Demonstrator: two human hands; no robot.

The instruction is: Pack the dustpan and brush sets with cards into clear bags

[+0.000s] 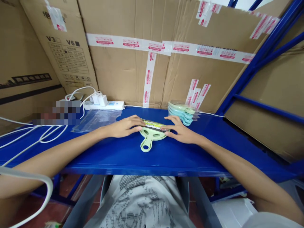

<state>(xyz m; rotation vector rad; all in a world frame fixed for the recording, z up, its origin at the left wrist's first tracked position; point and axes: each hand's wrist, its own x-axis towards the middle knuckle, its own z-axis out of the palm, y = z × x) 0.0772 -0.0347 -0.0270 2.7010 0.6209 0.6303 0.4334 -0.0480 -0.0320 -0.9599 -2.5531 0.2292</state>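
Note:
A pale green plastic tool [152, 136] lies on the blue table in front of me, its short handle with a round hole pointing toward me. Its wide head has two oval openings, a dark strip and a yellow-and-white label; its exact kind is unclear. My left hand [127, 126] grips the left end of the head, fingers bent over the far side and thumb along the near side. At the right end, my right hand [181, 130] holds the edge between thumb and forefinger, with its other fingers spread above. Fingers hide both ends of the head.
Behind my right hand is a stack of green and light-blue plastic pieces [181, 111] in clear wrapping. Clear plastic bags [97, 119] lie at the left, before a white power strip [111, 105] with cables. Taped cardboard [123, 72] walls the back; blue metal bars [249, 76] stand right.

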